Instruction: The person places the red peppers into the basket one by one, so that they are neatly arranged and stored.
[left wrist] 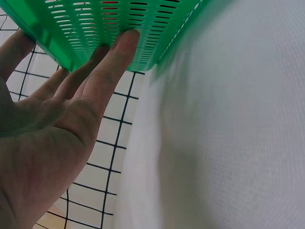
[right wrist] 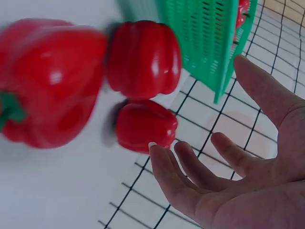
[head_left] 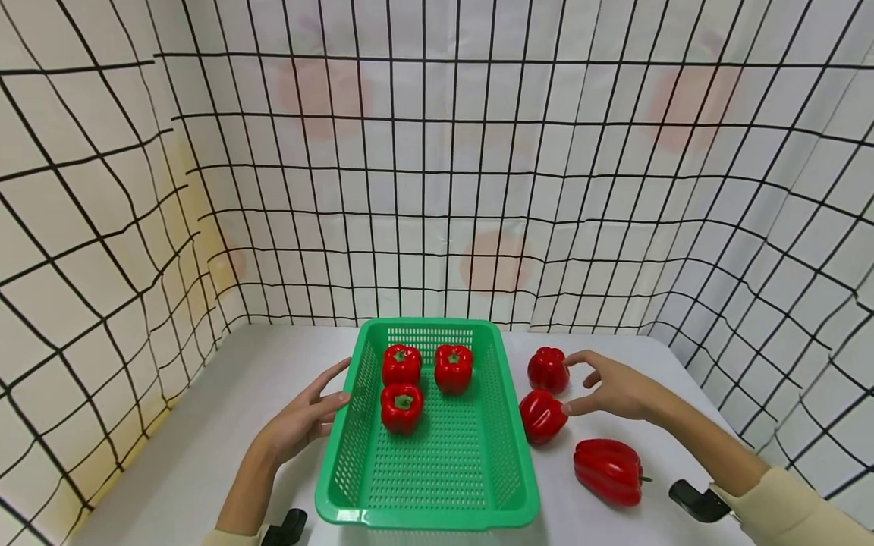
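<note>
Against the left wall of the green basket (head_left: 444, 470) rest the straight fingers of my left hand (head_left: 298, 421); in the left wrist view they press on its slotted side. Three red bell peppers sit in the basket, one (head_left: 401, 409) nearer me than the other two. My right hand (head_left: 617, 388), fingers spread and holding nothing, hovers right of the basket beside two more peppers: a far one (head_left: 548, 370) and a nearer one (head_left: 542, 417) lying on its side by the basket wall. Closer to me on the right lies a larger pepper (head_left: 608, 472), its green stem pointing right.
The white table (head_left: 225, 425) is enclosed by black wire grid (head_left: 423, 174) at the back and both sides, with white sheeting behind it. Dark wrist straps show at the bottom of the head view.
</note>
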Motion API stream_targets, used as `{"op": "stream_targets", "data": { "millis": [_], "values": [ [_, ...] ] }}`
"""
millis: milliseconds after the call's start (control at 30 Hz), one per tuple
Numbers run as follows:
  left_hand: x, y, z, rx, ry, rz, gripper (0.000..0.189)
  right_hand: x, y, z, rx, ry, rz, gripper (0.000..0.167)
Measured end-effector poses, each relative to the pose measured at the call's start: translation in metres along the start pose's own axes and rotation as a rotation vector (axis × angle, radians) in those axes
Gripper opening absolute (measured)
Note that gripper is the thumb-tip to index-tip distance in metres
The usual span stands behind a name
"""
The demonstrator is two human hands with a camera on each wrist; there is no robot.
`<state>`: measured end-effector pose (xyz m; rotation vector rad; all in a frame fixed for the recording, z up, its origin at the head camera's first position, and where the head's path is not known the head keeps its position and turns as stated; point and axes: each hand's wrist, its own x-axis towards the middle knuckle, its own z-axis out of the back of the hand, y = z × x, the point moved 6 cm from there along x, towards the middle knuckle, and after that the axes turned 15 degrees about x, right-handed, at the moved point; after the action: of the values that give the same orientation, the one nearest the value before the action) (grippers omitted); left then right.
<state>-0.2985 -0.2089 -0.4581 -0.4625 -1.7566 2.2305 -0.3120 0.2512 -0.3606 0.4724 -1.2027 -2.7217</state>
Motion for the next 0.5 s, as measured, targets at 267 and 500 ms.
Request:
{"op": "stream_targets", "data": {
  "millis": [267, 500],
  "values": [
    [-0.001, 0.000, 0.001, -0.002, 0.020, -0.020, 0.075, -0.025, -0.031, 0.005, 0.024, 0.030, -0.048, 0.090],
    [-0.001, -0.001, 0.001, -0.005, 0.022, -0.018, 0.074, -0.038, -0.066, 0.003, 0.066, 0.077, -0.133, 0.086]
  ]
}}
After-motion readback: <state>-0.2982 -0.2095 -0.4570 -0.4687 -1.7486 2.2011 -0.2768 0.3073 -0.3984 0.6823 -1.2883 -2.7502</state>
